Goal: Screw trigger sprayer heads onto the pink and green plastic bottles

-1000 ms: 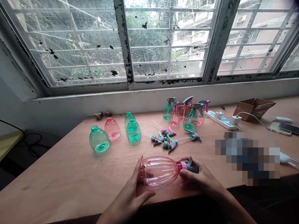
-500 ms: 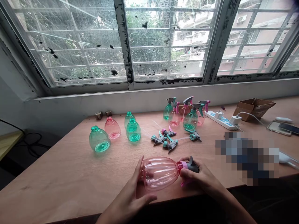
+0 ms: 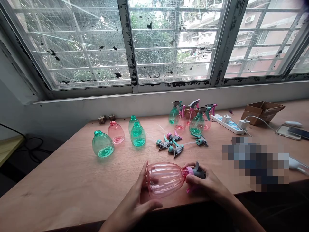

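A clear pink spray bottle [image 3: 164, 178] lies on its side near the front edge of the wooden table [image 3: 72, 183]. My left hand [image 3: 136, 201] cups its body from below, thumb and fingers wrapped round it. My right hand [image 3: 207, 185] is closed on the grey trigger head with a pink collar [image 3: 196, 171] at the bottle's neck. Behind the bottle lie several loose grey trigger heads [image 3: 173, 145] with dip tubes.
Open green and pink bottles [image 3: 116, 137] stand at the middle left. Assembled spray bottles [image 3: 193, 117] cluster by the window wall. A power strip [image 3: 228, 124], a cardboard box [image 3: 262, 112] and phones [image 3: 292, 132] are on the right, near a blurred patch.
The pink bottle has tilted slightly in my hands and my left thumb has shifted a little round its base. Everything else is as before.
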A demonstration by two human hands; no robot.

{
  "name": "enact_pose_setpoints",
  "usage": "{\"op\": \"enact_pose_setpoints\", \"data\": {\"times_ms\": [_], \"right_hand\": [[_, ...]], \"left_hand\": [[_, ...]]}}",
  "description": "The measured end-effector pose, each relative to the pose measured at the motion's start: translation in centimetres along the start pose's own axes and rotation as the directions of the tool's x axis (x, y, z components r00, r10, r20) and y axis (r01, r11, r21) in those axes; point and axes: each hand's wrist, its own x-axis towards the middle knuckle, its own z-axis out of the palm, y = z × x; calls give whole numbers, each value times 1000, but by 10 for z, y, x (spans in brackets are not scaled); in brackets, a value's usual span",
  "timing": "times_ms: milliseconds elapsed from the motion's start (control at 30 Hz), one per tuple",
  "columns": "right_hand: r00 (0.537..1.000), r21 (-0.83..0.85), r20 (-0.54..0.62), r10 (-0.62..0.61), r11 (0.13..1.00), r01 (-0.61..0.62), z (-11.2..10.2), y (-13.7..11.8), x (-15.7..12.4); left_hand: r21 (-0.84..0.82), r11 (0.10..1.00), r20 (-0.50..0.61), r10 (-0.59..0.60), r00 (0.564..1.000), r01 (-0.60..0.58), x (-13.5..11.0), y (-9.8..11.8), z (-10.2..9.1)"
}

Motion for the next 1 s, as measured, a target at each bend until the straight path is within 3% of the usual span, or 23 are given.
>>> {"op": "enact_pose_setpoints", "data": {"times_ms": [333, 600, 733, 1000], "right_hand": [[1000, 10, 15, -5, 1000, 5, 1, -1, -1], [1000, 12, 5, 8, 1000, -8, 0, 0, -1], [1000, 8, 2, -2, 1000, 2, 1, -1, -1], [1000, 23, -29, 11, 1000, -11, 2, 0, -1]], "left_hand": [[26, 999, -23, 24, 999, -23, 1, 7, 2], [112, 993, -36, -37, 999, 40, -2, 5, -1], [104, 995, -38, 14, 999, -10, -1, 5, 0], [47, 998, -22, -50, 999, 51, -4, 11, -1]]}}
